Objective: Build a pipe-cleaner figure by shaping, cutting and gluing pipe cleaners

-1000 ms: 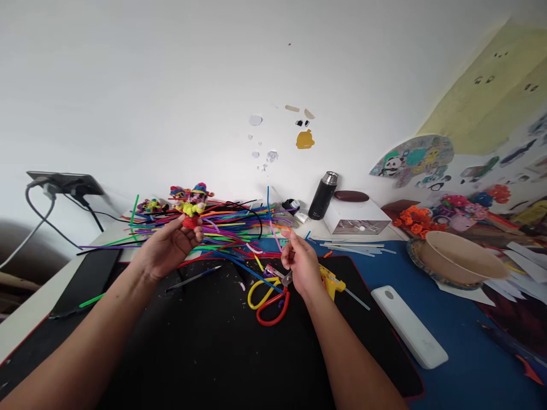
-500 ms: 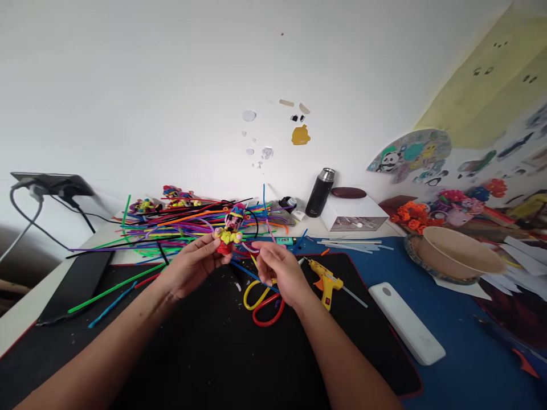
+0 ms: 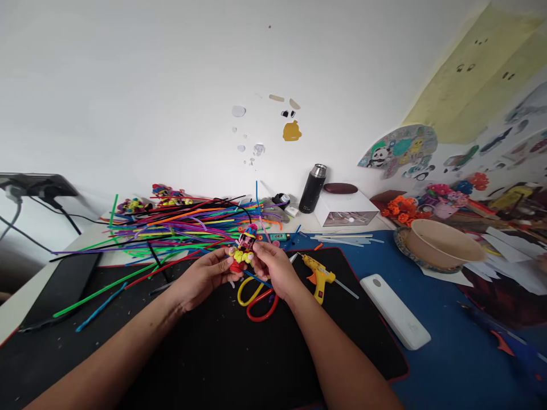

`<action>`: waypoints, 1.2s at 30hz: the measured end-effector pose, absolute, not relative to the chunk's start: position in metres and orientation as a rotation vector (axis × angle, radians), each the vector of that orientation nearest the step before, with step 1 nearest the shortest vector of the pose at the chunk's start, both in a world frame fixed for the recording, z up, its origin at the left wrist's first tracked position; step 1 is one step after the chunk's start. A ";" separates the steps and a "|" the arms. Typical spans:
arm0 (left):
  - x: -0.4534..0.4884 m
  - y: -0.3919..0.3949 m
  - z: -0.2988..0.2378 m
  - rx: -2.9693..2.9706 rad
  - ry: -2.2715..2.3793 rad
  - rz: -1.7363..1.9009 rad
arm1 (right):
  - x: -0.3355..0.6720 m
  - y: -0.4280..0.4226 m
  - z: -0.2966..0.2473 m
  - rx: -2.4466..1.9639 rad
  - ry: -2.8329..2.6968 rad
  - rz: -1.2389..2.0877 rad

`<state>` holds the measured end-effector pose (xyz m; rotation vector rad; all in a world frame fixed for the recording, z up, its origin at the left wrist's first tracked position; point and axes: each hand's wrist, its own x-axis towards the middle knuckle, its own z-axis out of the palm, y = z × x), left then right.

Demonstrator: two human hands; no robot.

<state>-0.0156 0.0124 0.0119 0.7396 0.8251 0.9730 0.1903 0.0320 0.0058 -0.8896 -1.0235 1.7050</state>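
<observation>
A small pipe-cleaner doll (image 3: 241, 256) with a blue, yellow and red hat, yellow collar and red lower body is held upright above the black mat. My left hand (image 3: 209, 272) is closed on its left side and lower body. Against the doll's right side, the fingers of my right hand (image 3: 273, 266) are bent and pressed together at the head and collar. Their tips are partly hidden. Below the right hand, scissors with one yellow and one red handle (image 3: 262, 309) lie on the mat, blades hidden.
Many coloured pipe cleaners (image 3: 171, 225) are heaped along the wall. A yellow glue gun (image 3: 318, 273) lies right of my right hand. Farther right are a white oblong device (image 3: 395, 312) and a beige bowl (image 3: 447, 247). A black flask (image 3: 313, 189) stands behind, beside a white box (image 3: 348, 208).
My right hand has come in from beside the doll and now touches it. The doll and left hand have shifted slightly right and lower, and the view has turned a little right.
</observation>
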 end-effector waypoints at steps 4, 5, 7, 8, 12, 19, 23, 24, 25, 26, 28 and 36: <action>-0.015 0.012 0.011 0.740 0.841 0.964 | 0.190 0.032 0.005 -0.873 -0.986 1.754; -0.015 0.012 0.011 0.745 0.844 0.960 | 0.190 0.032 0.005 -0.871 -0.982 1.758; -0.015 0.012 0.011 0.764 0.848 0.952 | 0.189 0.033 0.005 -0.870 -0.980 1.766; -0.015 0.012 0.011 0.775 0.849 0.947 | 0.189 0.033 0.005 -0.869 -0.975 1.769; -0.016 0.013 0.011 0.813 0.872 0.938 | 0.188 0.034 0.002 -0.871 -0.953 1.772; -0.018 0.013 0.016 0.846 0.894 0.950 | 0.189 0.034 0.001 -0.894 -0.973 1.775; -0.020 0.014 0.018 0.830 0.891 0.964 | 0.189 0.033 0.004 -0.916 -1.007 1.772; -0.020 0.014 0.018 0.831 0.890 0.966 | 0.189 0.032 0.005 -0.920 -1.014 1.771; -0.020 0.014 0.018 0.834 0.888 0.969 | 0.189 0.032 0.005 -0.924 -1.019 1.768; -0.021 0.015 0.018 0.836 0.888 0.974 | 0.188 0.032 0.006 -0.927 -1.026 1.765; -0.021 0.015 0.019 0.841 0.895 0.987 | 0.188 0.031 0.006 -0.932 -1.050 1.759; -0.027 0.016 0.025 0.917 0.888 0.903 | 0.184 0.027 0.002 -0.948 -1.186 1.724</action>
